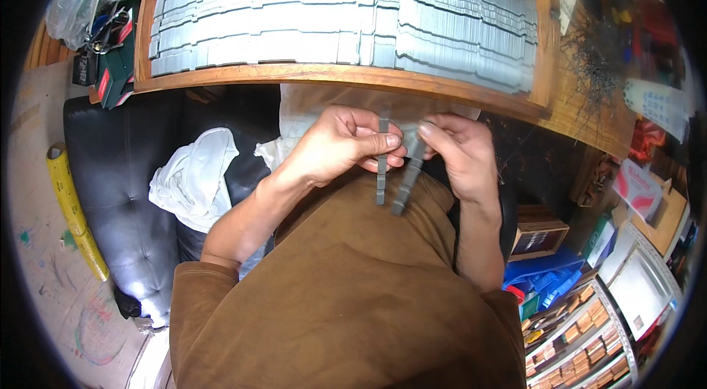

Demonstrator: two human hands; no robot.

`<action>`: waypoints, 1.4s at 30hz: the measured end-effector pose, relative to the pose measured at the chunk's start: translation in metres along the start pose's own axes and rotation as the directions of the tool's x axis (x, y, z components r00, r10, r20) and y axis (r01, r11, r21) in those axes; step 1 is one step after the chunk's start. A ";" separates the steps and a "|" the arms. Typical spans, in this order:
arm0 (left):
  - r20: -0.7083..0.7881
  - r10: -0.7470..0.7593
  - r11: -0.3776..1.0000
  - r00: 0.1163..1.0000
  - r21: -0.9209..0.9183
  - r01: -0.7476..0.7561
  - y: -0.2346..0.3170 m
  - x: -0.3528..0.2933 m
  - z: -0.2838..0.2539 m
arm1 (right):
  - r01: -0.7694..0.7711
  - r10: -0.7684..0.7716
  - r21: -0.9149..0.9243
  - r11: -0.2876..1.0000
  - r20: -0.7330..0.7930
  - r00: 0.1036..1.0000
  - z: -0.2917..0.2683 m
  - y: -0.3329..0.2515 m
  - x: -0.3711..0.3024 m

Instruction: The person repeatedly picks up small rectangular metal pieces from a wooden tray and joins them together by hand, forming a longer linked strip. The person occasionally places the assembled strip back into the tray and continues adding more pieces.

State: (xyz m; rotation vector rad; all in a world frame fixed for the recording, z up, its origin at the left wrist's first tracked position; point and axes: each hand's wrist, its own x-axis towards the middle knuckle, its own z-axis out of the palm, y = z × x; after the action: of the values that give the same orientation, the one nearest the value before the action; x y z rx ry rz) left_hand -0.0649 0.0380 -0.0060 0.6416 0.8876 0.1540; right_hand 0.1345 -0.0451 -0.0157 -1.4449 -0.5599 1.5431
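Brown shirt (346,300): closest to the camera, filling the lower middle of the frame.
Left hand (342,142): pinching a strip between thumb and fingers, in the middle of the frame.
Right hand (464,153): pinching another strip near its top end, just right of the left hand.
Left grey strip (381,186): long and thin with little steps; its long way runs almost straight up and down, low end pointing to the bottom of the frame.
Right grey strip (406,186): a bit blurry; it leans, with its low end pointing down and left, toward the left strip's low end.
Between the strips: a small gap low down; each strip is nearest the hand that pinches it.
Wooden tray (324,75): top of the frame, just above both hands, full of grey strips (258,17).
Bench (600,113): brown wood, upper right.
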 end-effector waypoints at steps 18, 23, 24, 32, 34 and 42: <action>0.024 -0.041 0.999 0.999 0.021 0.041 0.005 0.001 0.001 | 0.151 -0.180 -0.176 0.973 -0.162 0.970 -0.033 -0.048 -0.036; 0.058 -0.039 0.997 0.998 0.062 0.035 0.001 0.001 0.002 | -0.047 0.047 0.071 0.996 0.006 0.999 0.014 0.004 0.010; 0.067 -0.032 0.997 0.997 0.070 0.027 -0.001 0.001 0.001 | -0.029 0.028 0.069 0.997 0.016 0.999 0.016 0.005 0.013; 0.024 0.022 0.992 0.999 0.123 -0.025 -0.007 0.003 -0.004 | 0.038 -0.045 0.056 0.998 0.123 0.991 0.017 0.009 0.025; 0.023 0.019 0.992 1.000 0.125 -0.022 -0.005 0.002 -0.004 | 0.072 -0.077 0.052 0.996 0.109 0.991 0.019 0.010 0.026; -0.013 0.044 0.988 0.999 0.147 -0.041 -0.005 0.003 -0.007 | -0.085 0.073 0.086 0.993 0.140 0.987 0.021 0.009 0.032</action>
State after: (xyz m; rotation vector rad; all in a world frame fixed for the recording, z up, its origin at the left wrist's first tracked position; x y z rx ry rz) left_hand -0.0687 0.0381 -0.0143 0.7976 0.9070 0.1334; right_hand 0.1152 -0.0168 -0.0356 -1.3128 -0.5101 1.7180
